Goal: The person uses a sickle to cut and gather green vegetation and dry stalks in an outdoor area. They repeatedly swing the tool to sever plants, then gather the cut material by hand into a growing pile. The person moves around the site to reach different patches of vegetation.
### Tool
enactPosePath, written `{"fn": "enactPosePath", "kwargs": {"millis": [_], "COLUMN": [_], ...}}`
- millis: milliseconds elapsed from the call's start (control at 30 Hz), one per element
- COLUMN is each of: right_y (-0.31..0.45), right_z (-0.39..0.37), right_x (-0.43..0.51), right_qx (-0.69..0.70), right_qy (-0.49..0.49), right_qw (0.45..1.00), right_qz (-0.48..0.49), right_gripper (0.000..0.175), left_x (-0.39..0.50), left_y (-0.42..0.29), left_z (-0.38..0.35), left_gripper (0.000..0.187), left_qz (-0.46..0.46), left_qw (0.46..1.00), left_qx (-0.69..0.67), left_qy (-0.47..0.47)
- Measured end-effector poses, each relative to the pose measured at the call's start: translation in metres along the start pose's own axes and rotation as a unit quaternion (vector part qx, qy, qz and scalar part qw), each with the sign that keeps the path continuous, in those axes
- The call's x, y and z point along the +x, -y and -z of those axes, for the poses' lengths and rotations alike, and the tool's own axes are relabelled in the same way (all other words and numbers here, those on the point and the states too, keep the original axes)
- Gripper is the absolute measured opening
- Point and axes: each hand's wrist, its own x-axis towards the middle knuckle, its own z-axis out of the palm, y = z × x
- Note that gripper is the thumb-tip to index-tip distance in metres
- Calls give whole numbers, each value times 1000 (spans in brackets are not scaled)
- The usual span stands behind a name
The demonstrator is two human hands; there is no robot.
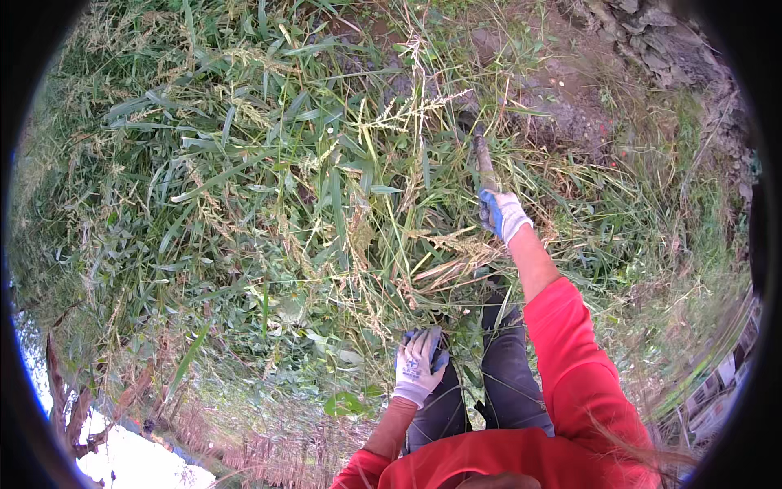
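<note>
My right hand (pixel 502 214), in a white work glove with a blue coated palm, is closed round the near end of a worn handle (pixel 482 160). The handle points away from me; its far end, where a dark part shows (pixel 469 121), is largely hidden by grass. My left hand (pixel 420 365), in a matching glove, rests by my left knee with its back up and its fingers bent. Whether it holds anything under the fingers cannot be seen. Tall green grass with seed heads (pixel 379 202) lies tangled before me, and dry straw-coloured stems (pixel 461 269) lie between my hands.
Bare brown soil (pixel 562 104) shows beyond the handle at the upper right. A rough grey heap (pixel 672 49) lies at the far upper right. Dense weeds (pixel 153 202) cover the left side. Bare woody stems (pixel 76 409) stand at the lower left. My legs (pixel 510 373) are among the weeds.
</note>
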Motion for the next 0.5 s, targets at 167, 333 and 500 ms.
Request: {"fn": "enactPosePath", "kwargs": {"millis": [167,333,500], "right_y": [-37,-22,94], "right_z": [70,109,64], "right_x": [-57,-90,9], "right_qx": [-95,-26,201], "right_qy": [-111,-126,-157], "right_qw": [976,973,950], "right_qz": [162,192,179], "right_gripper": [19,23,14], "left_x": [-48,-37,-34], "left_y": [0,3,3], "left_z": [-44,-52,-48], "left_gripper": [62,57,61], "left_qz": [43,104,119], "left_qw": [996,993,988], "left_qx": [15,-11,-3], "left_qy": [74,56,99]}}
